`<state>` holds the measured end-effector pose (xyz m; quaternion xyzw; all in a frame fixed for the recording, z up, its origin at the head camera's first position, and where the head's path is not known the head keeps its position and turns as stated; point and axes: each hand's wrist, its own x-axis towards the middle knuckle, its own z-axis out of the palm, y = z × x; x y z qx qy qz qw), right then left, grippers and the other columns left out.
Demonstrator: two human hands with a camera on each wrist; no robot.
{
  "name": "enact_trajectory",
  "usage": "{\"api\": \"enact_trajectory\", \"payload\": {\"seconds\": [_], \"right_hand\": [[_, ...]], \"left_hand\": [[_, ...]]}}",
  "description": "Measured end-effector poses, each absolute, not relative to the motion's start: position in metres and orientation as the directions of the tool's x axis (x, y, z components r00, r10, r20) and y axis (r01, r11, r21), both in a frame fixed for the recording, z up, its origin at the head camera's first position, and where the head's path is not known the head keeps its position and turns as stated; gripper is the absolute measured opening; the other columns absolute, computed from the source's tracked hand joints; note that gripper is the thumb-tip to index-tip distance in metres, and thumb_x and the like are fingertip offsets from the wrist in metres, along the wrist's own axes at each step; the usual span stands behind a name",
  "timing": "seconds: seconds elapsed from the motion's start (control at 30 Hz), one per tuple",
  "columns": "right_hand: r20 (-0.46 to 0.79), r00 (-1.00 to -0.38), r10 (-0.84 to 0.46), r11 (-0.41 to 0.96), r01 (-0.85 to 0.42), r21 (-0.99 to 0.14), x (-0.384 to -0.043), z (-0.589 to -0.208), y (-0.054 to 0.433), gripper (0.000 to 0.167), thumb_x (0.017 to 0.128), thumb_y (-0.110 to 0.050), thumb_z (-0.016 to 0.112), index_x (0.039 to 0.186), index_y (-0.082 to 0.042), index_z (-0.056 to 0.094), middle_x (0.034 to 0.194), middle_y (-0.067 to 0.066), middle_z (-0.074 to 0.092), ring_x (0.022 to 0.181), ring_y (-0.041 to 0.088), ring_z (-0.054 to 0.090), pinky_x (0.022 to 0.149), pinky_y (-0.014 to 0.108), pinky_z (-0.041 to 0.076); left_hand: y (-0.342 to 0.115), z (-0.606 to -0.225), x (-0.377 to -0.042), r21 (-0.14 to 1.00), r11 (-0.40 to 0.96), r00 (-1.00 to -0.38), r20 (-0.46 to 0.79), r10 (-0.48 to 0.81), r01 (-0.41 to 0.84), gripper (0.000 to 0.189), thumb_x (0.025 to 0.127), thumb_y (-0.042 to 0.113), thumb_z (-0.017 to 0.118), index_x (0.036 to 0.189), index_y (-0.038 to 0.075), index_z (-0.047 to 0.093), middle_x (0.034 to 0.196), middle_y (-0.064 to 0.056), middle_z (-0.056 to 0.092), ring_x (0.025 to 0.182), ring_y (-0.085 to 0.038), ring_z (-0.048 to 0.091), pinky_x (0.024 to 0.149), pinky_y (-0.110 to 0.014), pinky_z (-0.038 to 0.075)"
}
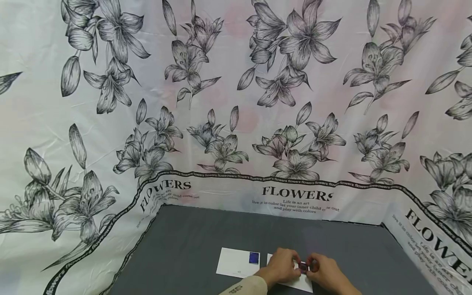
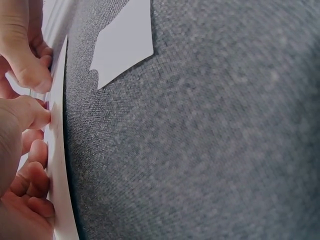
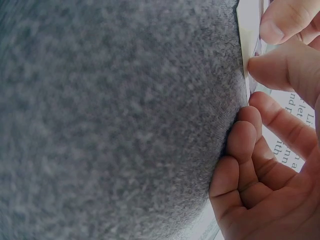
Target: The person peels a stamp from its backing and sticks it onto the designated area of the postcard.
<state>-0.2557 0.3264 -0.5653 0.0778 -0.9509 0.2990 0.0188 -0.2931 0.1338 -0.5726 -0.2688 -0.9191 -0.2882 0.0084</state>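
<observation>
A white card [image 1: 305,282] lies on the grey surface, partly hidden under both hands. Over its upper right part is a small dark purple-red stamp [image 1: 303,267]. My left hand [image 1: 283,264] holds the stamp's left edge between thumb and forefinger, its other fingers curled over the card. From the other side, my right hand [image 1: 326,271] pinches the right edge. Thumb tips of both hands come close together at the card in the wrist views. In the right wrist view, the right hand's lower fingers [image 3: 225,175] rest curled at the grey surface.
Left of the hands lies a second white card [image 1: 236,262] with a blue stamp [image 1: 253,257] in its upper right corner. The grey tabletop [image 1: 191,233] is bordered at the back and sides by a flower-printed curtain [image 1: 221,192].
</observation>
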Motion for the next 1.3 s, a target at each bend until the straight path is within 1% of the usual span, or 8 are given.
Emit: {"api": "enact_trajectory", "payload": {"seconds": [0.23,0.47,0.6,0.67,0.73,0.87,1.0,1.3], "right_hand": [[0.07,-0.987,-0.148,0.805,-0.161,-0.57,-0.254,-0.561,0.324,0.023,0.08,-0.009,0.084,0.096,-0.014,0.068,0.074,-0.005,0.058,0.063,0.009,0.05,0.058,0.027,0.04],[0.048,-0.986,-0.157,0.788,-0.154,-0.596,-0.254,-0.563,0.323,0.025,0.08,-0.008,0.082,0.1,-0.013,0.067,0.075,-0.004,0.058,0.064,0.011,0.051,0.058,0.027,0.04],[0.035,-0.989,-0.143,0.789,-0.136,-0.599,-0.256,-0.566,0.323,0.026,0.08,-0.008,0.082,0.101,-0.012,0.067,0.076,-0.003,0.059,0.065,0.013,0.052,0.058,0.027,0.041],[0.021,-0.991,-0.131,0.791,-0.117,-0.6,-0.256,-0.567,0.323,0.026,0.08,-0.008,0.082,0.101,-0.012,0.067,0.076,-0.003,0.059,0.065,0.014,0.052,0.058,0.027,0.04],[0.006,-0.992,-0.126,0.789,-0.104,-0.606,-0.256,-0.567,0.323,0.026,0.08,-0.008,0.082,0.102,-0.012,0.067,0.076,-0.002,0.059,0.066,0.015,0.053,0.058,0.027,0.04],[-0.009,-0.992,-0.128,0.777,-0.094,-0.623,-0.255,-0.566,0.323,0.027,0.081,-0.008,0.081,0.103,-0.01,0.067,0.077,-0.001,0.059,0.067,0.017,0.053,0.059,0.028,0.04],[-0.004,-0.992,-0.128,0.773,-0.097,-0.628,-0.254,-0.565,0.325,0.026,0.082,-0.008,0.08,0.106,-0.009,0.068,0.078,-0.001,0.06,0.067,0.015,0.053,0.059,0.028,0.041],[-0.003,-0.989,-0.149,0.76,-0.113,-0.64,-0.249,-0.563,0.332,0.025,0.087,-0.01,0.079,0.108,-0.008,0.067,0.08,-0.001,0.062,0.069,0.015,0.056,0.062,0.03,0.044]], "left_hand": [[0.133,-0.576,-0.293,0.526,0.67,-0.841,0.198,0.503,0.524,0.016,0.085,0.024,0.085,0.101,0.023,0.081,0.067,0.019,0.052,0.063,0.003,0.046,0.058,-0.018,0.039],[0.13,-0.571,-0.29,0.485,0.698,-0.842,0.182,0.508,0.527,0.018,0.086,0.026,0.086,0.104,0.024,0.082,0.074,0.017,0.06,0.067,0.002,0.052,0.064,-0.018,0.043],[0.127,-0.57,-0.291,0.455,0.697,-0.824,0.184,0.536,0.555,0.019,0.088,0.026,0.083,0.107,0.021,0.082,0.075,0.016,0.06,0.068,0.003,0.051,0.062,-0.021,0.045],[0.124,-0.57,-0.292,0.475,0.677,-0.817,0.192,0.544,0.563,0.019,0.088,0.023,0.083,0.107,0.019,0.083,0.073,0.016,0.058,0.066,0.003,0.05,0.061,-0.021,0.045],[0.122,-0.569,-0.292,0.501,0.666,-0.821,0.193,0.537,0.553,0.018,0.088,0.022,0.082,0.107,0.02,0.083,0.074,0.017,0.058,0.066,0.004,0.049,0.06,-0.02,0.044],[0.117,-0.563,-0.29,0.563,0.633,-0.833,0.213,0.51,0.532,0.018,0.087,0.017,0.083,0.105,0.021,0.084,0.077,0.016,0.064,0.066,0.005,0.051,0.061,-0.017,0.043],[0.111,-0.553,-0.29,0.547,0.627,-0.821,0.237,0.52,0.555,0.019,0.088,0.018,0.082,0.107,0.019,0.084,0.082,0.015,0.068,0.069,0.006,0.053,0.063,-0.016,0.045],[0.1,-0.543,-0.293,0.532,0.619,-0.801,0.22,0.558,0.577,0.02,0.093,0.024,0.079,0.113,0.02,0.083,0.086,0.016,0.068,0.075,0.006,0.055,0.067,-0.017,0.048]]}}
